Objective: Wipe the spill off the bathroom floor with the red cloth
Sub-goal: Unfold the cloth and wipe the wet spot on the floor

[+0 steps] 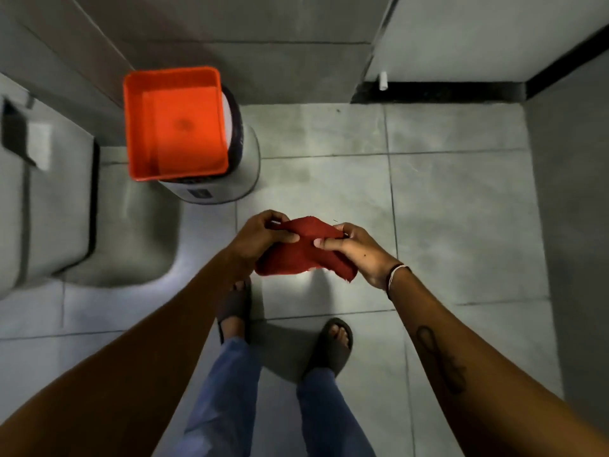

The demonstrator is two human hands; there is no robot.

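Bare forearms; right forearm tattoo [441, 361], wrist bands [395, 275]; blue jeans [224, 390]; dark sandals [333, 347]

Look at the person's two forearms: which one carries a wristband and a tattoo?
The right forearm: a band circles its wrist and a dark looped tattoo marks it. The left forearm is bare. Both hold the red cloth.

Orange tub [174, 123] atop white bucket [230, 179], toilet [49, 206] at left
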